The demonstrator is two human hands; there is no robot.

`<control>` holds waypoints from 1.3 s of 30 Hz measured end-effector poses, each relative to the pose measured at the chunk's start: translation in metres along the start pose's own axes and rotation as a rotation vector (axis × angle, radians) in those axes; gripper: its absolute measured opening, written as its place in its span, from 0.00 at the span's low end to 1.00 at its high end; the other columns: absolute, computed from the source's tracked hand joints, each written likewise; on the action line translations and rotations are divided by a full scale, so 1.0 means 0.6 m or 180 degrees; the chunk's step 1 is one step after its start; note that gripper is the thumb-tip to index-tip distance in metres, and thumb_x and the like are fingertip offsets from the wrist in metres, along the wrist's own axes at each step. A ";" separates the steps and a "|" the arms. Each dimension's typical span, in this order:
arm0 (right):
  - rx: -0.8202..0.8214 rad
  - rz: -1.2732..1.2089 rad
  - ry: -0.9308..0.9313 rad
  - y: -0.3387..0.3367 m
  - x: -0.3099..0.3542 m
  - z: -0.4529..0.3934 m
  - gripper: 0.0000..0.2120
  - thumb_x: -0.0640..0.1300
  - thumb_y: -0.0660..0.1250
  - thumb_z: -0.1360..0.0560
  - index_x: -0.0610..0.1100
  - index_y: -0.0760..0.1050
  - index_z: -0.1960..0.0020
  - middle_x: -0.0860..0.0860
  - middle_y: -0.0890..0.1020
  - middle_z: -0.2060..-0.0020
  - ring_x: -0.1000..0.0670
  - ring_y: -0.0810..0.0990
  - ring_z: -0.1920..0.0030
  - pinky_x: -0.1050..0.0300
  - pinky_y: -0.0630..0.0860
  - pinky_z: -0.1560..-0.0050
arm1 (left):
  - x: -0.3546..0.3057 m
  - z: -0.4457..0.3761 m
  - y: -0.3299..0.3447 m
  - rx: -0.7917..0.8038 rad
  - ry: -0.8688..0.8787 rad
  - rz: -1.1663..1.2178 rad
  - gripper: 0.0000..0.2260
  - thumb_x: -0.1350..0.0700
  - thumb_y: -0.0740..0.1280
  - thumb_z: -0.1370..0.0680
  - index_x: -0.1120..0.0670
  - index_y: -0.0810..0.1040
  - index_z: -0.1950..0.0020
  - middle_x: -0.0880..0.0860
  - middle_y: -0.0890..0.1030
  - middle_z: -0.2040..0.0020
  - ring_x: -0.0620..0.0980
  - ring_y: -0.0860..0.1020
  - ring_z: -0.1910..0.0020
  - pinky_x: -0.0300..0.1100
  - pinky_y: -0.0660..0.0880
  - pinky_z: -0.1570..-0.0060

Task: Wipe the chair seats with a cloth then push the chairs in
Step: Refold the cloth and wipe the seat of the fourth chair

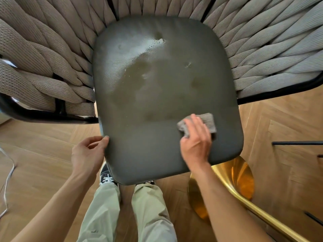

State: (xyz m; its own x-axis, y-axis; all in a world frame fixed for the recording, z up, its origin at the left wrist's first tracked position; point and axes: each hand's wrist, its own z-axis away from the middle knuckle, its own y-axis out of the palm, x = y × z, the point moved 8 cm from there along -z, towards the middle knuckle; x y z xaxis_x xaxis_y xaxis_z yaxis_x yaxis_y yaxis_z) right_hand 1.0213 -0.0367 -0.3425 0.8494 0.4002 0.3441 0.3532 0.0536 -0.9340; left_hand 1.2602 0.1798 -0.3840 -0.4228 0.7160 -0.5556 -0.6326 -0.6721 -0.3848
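Herringbone wood floor (43, 137), gold pedestal base (234, 179) — white cable (7, 180) at left

The right hand (195, 144) presses a grey cloth (207, 121) on the seat (157, 84); left hand (87, 154) grips its edge.

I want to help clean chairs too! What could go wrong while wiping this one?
The cloth under the right hand is small, so the shiny wet patch far back on the seat might get missed. The white cord on the floor could trip someone. The gold base sits close to the seat, so pushing the chair might bump it.
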 end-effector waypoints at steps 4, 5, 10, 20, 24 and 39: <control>-0.0150 0.0163 0.0692 -0.043 -0.137 -0.051 0.21 0.37 0.55 0.30 0.38 0.80 0.43 0.40 0.77 0.37 0.38 0.76 0.38 0.46 0.73 0.38 | -0.010 0.001 0.000 -0.0241 0.0131 -0.0314 0.09 0.47 0.72 0.27 0.50 0.81 0.52 0.50 0.83 0.55 0.53 0.81 0.52 0.53 0.78 0.44; -0.0209 0.0159 0.0893 -0.055 -0.164 -0.062 0.20 0.36 0.56 0.30 0.39 0.80 0.43 0.41 0.76 0.36 0.39 0.76 0.38 0.50 0.72 0.39 | -0.014 0.002 0.001 -0.0296 0.0167 -0.0376 0.11 0.48 0.72 0.26 0.52 0.80 0.49 0.50 0.82 0.54 0.53 0.81 0.52 0.53 0.77 0.45; -0.0436 0.0010 0.1486 -0.086 -0.246 -0.095 0.22 0.29 0.60 0.31 0.42 0.80 0.41 0.45 0.77 0.41 0.42 0.77 0.43 0.60 0.68 0.47 | -0.027 0.009 0.007 -0.0398 0.0330 -0.0402 0.14 0.52 0.71 0.25 0.47 0.75 0.41 0.51 0.80 0.55 0.53 0.79 0.56 0.52 0.77 0.48; -0.0265 -0.0316 0.0129 0.010 0.007 -0.015 0.17 0.39 0.61 0.31 0.40 0.81 0.45 0.42 0.82 0.48 0.39 0.79 0.46 0.47 0.74 0.41 | -0.013 -0.010 0.005 -0.0195 0.0171 -0.0270 0.04 0.51 0.71 0.26 0.44 0.80 0.51 0.51 0.83 0.56 0.53 0.82 0.56 0.55 0.78 0.45; 0.0263 -0.0502 -0.0423 0.075 0.187 0.055 0.17 0.42 0.64 0.31 0.43 0.81 0.44 0.43 0.81 0.47 0.41 0.77 0.45 0.49 0.73 0.43 | -0.016 -0.017 0.007 -0.0037 -0.0009 0.0196 0.12 0.48 0.60 0.18 0.52 0.80 0.53 0.57 0.83 0.57 0.50 0.81 0.64 0.43 0.80 0.60; 0.0118 -0.0057 -0.0476 0.050 0.141 -0.008 0.20 0.36 0.59 0.34 0.40 0.81 0.46 0.44 0.82 0.48 0.42 0.80 0.46 0.48 0.76 0.46 | -0.032 -0.028 0.005 0.0233 0.0073 -0.0148 0.10 0.44 0.67 0.24 0.50 0.82 0.57 0.48 0.83 0.59 0.50 0.82 0.55 0.50 0.78 0.48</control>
State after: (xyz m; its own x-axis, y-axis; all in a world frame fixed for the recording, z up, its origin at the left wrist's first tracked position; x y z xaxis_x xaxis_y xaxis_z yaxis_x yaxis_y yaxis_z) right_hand 1.1059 -0.0059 -0.3411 0.7741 0.5306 0.3452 0.3506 0.0946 -0.9317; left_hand 1.2773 0.1608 -0.3865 -0.3776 0.7410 -0.5553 -0.6973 -0.6221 -0.3560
